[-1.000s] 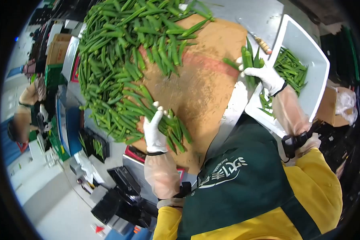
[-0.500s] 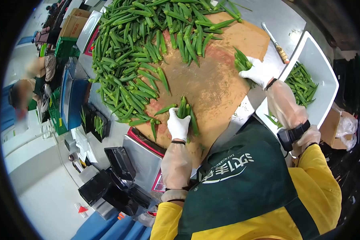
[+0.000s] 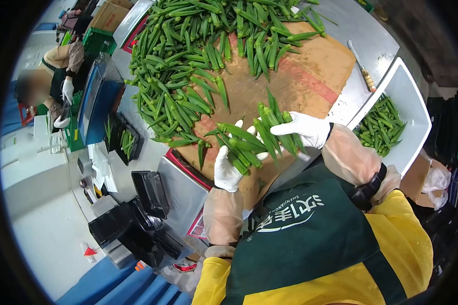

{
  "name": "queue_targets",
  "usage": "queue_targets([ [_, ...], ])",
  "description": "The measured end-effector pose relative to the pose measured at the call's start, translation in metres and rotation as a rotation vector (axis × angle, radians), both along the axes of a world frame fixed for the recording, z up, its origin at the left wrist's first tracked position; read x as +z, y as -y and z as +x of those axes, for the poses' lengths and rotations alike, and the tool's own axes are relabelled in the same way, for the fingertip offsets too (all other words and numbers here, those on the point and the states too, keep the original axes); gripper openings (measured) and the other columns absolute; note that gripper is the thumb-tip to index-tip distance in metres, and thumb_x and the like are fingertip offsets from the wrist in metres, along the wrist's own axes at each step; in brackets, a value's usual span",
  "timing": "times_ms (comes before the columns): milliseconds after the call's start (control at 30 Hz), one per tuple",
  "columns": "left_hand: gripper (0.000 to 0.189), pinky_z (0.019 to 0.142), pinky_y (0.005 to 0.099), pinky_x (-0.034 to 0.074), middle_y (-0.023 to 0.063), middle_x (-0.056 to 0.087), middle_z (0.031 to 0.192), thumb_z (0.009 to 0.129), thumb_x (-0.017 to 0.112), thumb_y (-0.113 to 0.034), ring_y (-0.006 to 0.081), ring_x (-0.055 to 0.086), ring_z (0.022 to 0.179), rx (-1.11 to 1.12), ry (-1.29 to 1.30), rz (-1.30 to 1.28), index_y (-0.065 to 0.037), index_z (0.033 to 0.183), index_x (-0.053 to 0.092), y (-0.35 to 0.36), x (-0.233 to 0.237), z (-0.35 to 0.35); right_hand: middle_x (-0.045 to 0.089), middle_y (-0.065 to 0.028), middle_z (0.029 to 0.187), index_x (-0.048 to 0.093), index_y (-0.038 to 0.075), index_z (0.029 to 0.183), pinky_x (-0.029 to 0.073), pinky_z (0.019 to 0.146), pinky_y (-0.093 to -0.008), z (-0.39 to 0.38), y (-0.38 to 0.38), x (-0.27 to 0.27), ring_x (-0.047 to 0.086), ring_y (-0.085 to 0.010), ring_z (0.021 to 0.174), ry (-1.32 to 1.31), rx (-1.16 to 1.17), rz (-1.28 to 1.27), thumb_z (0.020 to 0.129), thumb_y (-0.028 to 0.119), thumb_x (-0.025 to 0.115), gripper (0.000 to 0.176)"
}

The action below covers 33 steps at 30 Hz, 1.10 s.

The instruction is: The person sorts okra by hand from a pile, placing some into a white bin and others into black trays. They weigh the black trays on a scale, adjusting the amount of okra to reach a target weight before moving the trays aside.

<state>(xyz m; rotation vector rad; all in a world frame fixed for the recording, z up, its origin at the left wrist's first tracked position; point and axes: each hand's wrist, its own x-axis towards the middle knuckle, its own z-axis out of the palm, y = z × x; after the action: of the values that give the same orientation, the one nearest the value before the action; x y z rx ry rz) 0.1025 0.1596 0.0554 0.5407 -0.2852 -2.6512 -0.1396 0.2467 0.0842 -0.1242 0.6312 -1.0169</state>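
In my left hand (image 3: 228, 172), gloved in white, lies a small bunch of okra (image 3: 241, 150), the fingers curled around its underside. My right hand (image 3: 305, 130), also white-gloved, grips a second bunch of okra (image 3: 275, 122), thumb laid across the pods. The two bunches almost meet in front of my apron, over the near part of a brown cardboard sheet (image 3: 300, 84). Beyond my hands a large heap of green okra (image 3: 173, 66) covers the far and left side of the sheet.
On the right a white tub (image 3: 412, 96) holds more okra. A knife with a wooden handle (image 3: 367, 79) lies beside it on the metal table. Black trays (image 3: 150, 195) are stacked at lower left. Another person (image 3: 56, 76) works at far left near green crates.
My right hand has come left and nearer with its okra, meeting my left hand. My left hand has turned palm up and now cradles several pods above the cardboard.
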Motion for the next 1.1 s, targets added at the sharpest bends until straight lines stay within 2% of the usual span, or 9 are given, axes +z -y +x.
queue_targets([
  [100, 0.084, 0.103, 0.0671, 0.041, 0.0207, 0.033, 0.153, 0.088, 0.069, -0.033, 0.0405, 0.039, 0.137, 0.049, 0.031, 0.049, -0.013, 0.155, 0.021, -0.001, 0.014, 0.005, 0.061, -0.0132, 0.126, 0.053, 0.0, 0.131, 0.056, 0.09, -0.0394, 0.015, 0.004, 0.002, 0.062, -0.0238, 0.112, 0.081, -0.035, -0.024, 0.093, 0.009, 0.066, 0.042],
  [267, 0.077, 0.103, 0.0658, 0.041, 0.0173, 0.04, 0.149, 0.092, 0.066, -0.03, 0.0372, 0.044, 0.134, 0.099, 0.076, -0.011, -0.012, 0.154, 0.024, -0.006, 0.007, 0.029, 0.06, -0.0115, 0.129, 0.05, 0.0, 0.136, 0.055, 0.092, -0.038, 0.04, 0.014, -0.014, 0.061, -0.0227, 0.113, -0.065, -0.025, -0.064, 0.093, 0.011, 0.066, 0.047],
  [400, 0.064, 0.096, 0.0469, 0.052, 0.0122, 0.05, 0.139, 0.092, 0.063, -0.013, 0.0275, 0.057, 0.119, 0.077, 0.288, -0.32, -0.006, 0.148, 0.033, -0.006, 0.01, 0.041, 0.06, -0.0094, 0.128, 0.049, 0.002, 0.138, 0.055, 0.089, -0.0363, 0.065, 0.027, -0.004, 0.062, -0.0209, 0.11, -0.159, 0.038, -0.133, 0.093, 0.011, 0.066, 0.049],
  [433, 0.058, 0.086, 0.0382, 0.056, 0.0107, 0.056, 0.132, 0.092, 0.063, -0.01, 0.0231, 0.061, 0.109, 0.122, 0.342, -0.318, -0.004, 0.144, 0.039, -0.007, 0.016, 0.043, 0.06, -0.0094, 0.127, 0.05, 0.001, 0.137, 0.055, 0.087, -0.0359, 0.072, 0.029, -0.003, 0.063, -0.0205, 0.108, -0.174, 0.045, -0.125, 0.092, 0.011, 0.066, 0.048],
  [567, 0.05, 0.072, 0.0317, 0.058, 0.0095, 0.064, 0.117, 0.092, 0.065, -0.01, 0.0182, 0.066, 0.094, 0.19, 0.471, -0.334, -0.002, 0.138, 0.048, 0.003, 0.023, 0.069, 0.063, -0.0085, 0.122, 0.051, 0.003, 0.136, 0.055, 0.08, -0.0329, 0.099, 0.039, 0.001, 0.065, -0.0187, 0.101, -0.225, 0.086, -0.123, 0.091, 0.01, 0.067, 0.048],
  [733, 0.043, 0.064, 0.028, 0.057, 0.0092, 0.067, 0.104, 0.092, 0.066, -0.009, 0.0161, 0.067, 0.078, 0.231, 0.61, -0.405, 0.001, 0.132, 0.053, 0.018, 0.048, 0.116, 0.064, -0.0067, 0.118, 0.054, 0.006, 0.132, 0.055, 0.074, -0.0313, 0.142, 0.07, 0.008, 0.066, -0.0168, 0.095, -0.21, 0.203, -0.097, 0.091, 0.012, 0.069, 0.044],
  [867, 0.042, 0.056, 0.0268, 0.052, 0.0069, 0.068, 0.095, 0.087, 0.073, -0.008, 0.0128, 0.064, 0.068, 0.223, 0.888, -0.552, 0.001, 0.124, 0.058, 0.039, 0.072, 0.182, 0.066, -0.0063, 0.107, 0.059, 0.006, 0.123, 0.055, 0.072, -0.0316, 0.205, 0.103, 0.028, 0.066, -0.0159, 0.088, -0.207, 0.297, -0.081, 0.091, 0.014, 0.069, 0.035],
  [933, 0.039, 0.055, 0.0257, 0.05, 0.0055, 0.067, 0.093, 0.086, 0.074, -0.008, 0.0119, 0.063, 0.066, 0.356, 0.918, -0.559, 0.0, 0.122, 0.06, 0.051, 0.083, 0.214, 0.068, -0.0069, 0.095, 0.061, 0.005, 0.115, 0.055, 0.07, -0.0319, 0.253, 0.121, 0.032, 0.066, -0.0165, 0.081, -0.176, 0.282, -0.128, 0.091, 0.015, 0.069, 0.027],
  [1100, 0.031, 0.057, 0.0251, 0.05, 0.0018, 0.069, 0.093, 0.085, 0.076, -0.015, 0.0117, 0.064, 0.074, 0.564, 1.155, -0.5, -0.008, 0.113, 0.066, 0.089, 0.105, 0.297, 0.066, -0.0075, 0.102, 0.056, 0.005, 0.122, 0.055, 0.069, -0.0331, 0.38, 0.169, 0.036, 0.065, -0.0188, 0.085, -0.035, 0.111, -0.18, 0.093, 0.009, 0.064, 0.031],
])
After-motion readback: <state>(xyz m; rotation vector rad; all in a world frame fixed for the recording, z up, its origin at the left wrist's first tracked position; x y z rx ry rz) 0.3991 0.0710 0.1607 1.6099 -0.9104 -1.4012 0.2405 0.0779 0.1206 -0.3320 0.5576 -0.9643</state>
